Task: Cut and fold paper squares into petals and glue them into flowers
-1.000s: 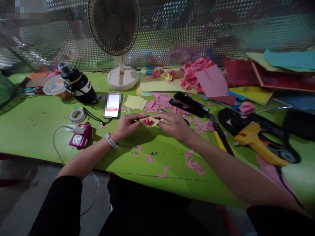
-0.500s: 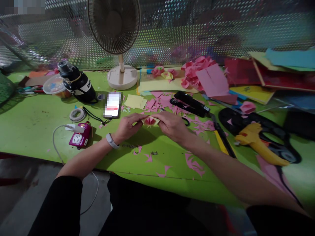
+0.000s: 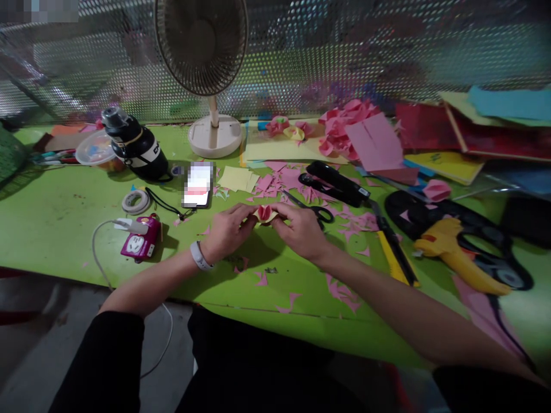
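Note:
Between my two hands is a small folded paper flower (image 3: pixel 265 214), pink inside with pale yellow around it. My left hand (image 3: pixel 228 230), with a pale band at the wrist, pinches its left side. The fingers of my right hand (image 3: pixel 300 230) close on its right side. Both hands hover over the green table (image 3: pixel 181 287). Just beyond my right hand lie black-handled scissors (image 3: pixel 307 207), partly covered by it. Pink paper scraps (image 3: pixel 284 178) are strewn behind the flower, beside a stack of yellow paper squares (image 3: pixel 238 179).
A black stapler (image 3: pixel 333 183), a yellow glue gun (image 3: pixel 460 255) and a cutter (image 3: pixel 394 246) lie to the right. Leftward are a phone (image 3: pixel 198 184), a black bottle (image 3: pixel 140 146), a tape roll (image 3: pixel 135 202) and a purple power adapter (image 3: pixel 141 238). A fan (image 3: pixel 214 136) stands behind.
Both hands have drawn slightly closer together around the flower, and its pink centre now looks narrower and more upright. More of the scissors shows beside my right hand.

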